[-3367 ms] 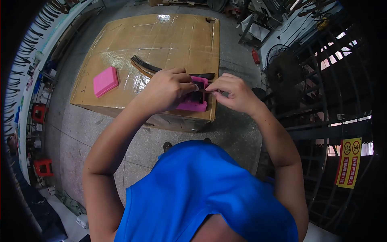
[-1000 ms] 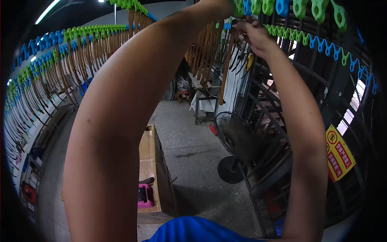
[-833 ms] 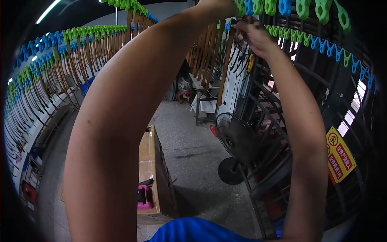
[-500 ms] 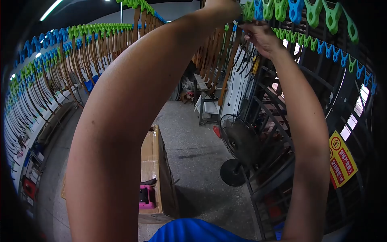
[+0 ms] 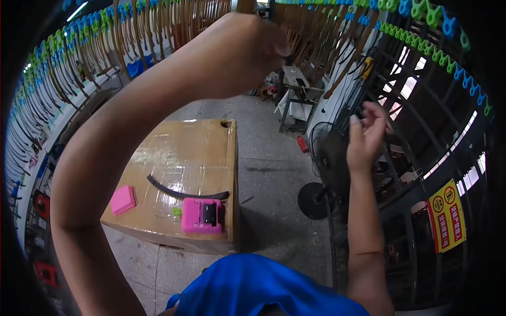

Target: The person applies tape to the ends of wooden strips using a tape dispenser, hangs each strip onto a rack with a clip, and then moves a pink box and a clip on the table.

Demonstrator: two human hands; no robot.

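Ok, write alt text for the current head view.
A person's left hand and right hand are raised apart before lines of green and blue clothespins, many holding brown strips. Below, a taped cardboard box bears a dark curved strip, a pink case with a black insert and a plain pink block.

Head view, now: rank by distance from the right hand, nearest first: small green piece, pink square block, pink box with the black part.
From the right hand, all to its left on the carton:
1. Pink box: near the carton's right edge.
2. Green piece: just left of that box.
3. Pink square block: farthest left.
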